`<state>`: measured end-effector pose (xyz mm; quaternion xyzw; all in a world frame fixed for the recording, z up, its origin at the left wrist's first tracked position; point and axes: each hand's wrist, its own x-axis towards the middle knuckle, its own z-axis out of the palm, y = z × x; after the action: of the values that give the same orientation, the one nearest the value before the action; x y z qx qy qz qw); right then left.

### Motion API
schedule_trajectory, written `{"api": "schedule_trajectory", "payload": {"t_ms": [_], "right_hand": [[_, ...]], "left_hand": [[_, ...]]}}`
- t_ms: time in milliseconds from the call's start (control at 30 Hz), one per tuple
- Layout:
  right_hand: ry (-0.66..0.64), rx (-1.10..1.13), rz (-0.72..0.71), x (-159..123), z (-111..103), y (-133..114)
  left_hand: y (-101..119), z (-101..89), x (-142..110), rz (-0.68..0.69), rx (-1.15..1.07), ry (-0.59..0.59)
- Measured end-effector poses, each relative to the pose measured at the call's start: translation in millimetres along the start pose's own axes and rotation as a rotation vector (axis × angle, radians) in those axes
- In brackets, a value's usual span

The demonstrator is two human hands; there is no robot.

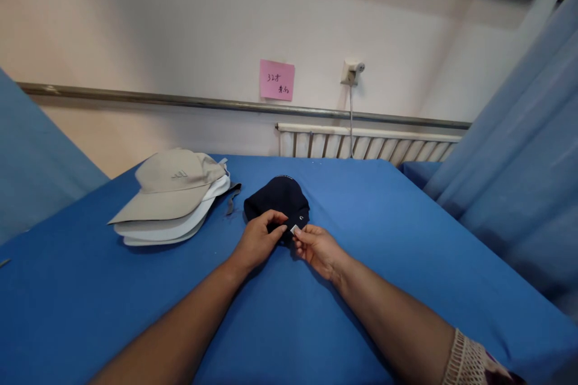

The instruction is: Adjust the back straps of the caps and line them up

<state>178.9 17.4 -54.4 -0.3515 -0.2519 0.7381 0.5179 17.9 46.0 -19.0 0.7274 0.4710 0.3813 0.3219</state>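
Observation:
A dark navy cap point(280, 195) sits on the blue-covered table, its back strap side toward me. My left hand point(261, 239) pinches the cap's strap at its near edge, thumb and forefinger close together. Just to the right, my right hand point(320, 248) grips the strap at a small pale metal-looking piece point(295, 229), thumb pressed on it. A small light curved mark shows on the fabric above the right fingers. The cap's brim is out of sight, and the fingers partly hide the strap.
To the left lies a stack of caps, a beige one point(174, 183) above white ones point(162, 230), with a dark strap point(232, 195) beside it. Behind the blue table point(383, 240) are a radiator point(329, 141), a plugged-in socket point(351, 72) and a pink note point(277, 80). Blue curtains point(519, 132) flank the table.

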Motion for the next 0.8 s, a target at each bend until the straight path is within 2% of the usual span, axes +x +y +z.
{"api": "schedule_trajectory", "payload": {"t_ms": [200,400,600,800], "right_hand": [[-0.014,0.009,-0.002,-2.4,0.3,-0.4],[0.056,0.052,-0.055,-2.9,3.3,-0.2],[0.043,0.021,-0.072,-3.8,4.6,-0.7],[0.039,-0.044,-0.098,-5.8,7.3,1.9]], "left_hand": [[-2.5,0.3,-0.5,0.036,0.047,0.022],[2.4,-2.7,-2.2,0.143,0.279,0.213],[3.0,-1.1,-2.2,0.112,0.380,0.103],[2.8,3.2,1.0,-0.036,0.240,0.067]]}}
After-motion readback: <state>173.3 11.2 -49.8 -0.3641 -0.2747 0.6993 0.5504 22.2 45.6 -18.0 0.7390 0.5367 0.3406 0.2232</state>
